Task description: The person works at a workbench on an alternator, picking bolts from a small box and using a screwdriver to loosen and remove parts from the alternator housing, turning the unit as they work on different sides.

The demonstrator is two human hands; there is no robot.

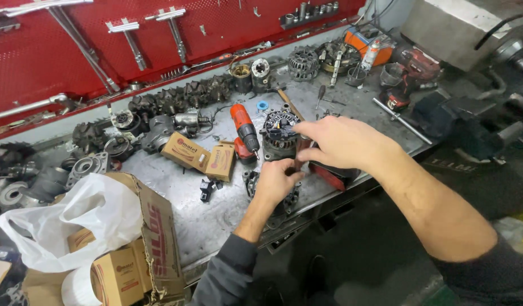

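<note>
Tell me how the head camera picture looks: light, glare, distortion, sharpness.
Head view: even overhead light, a soft sheen on the metal bench, the white plastic bag near blown out; wide-lens bending curves the red pegboard and bench edge; left hand, right hand and alternator are fairly sharp; the floor at lower right is dark and murky.

You face a grey metal worktop (176,209) backed by a red pegboard wall (216,22) hung with tools, dark floor (352,266) below.

red cordless drill (243,131), two small cardboard boxes (198,156), white plastic bag (74,221).
</note>
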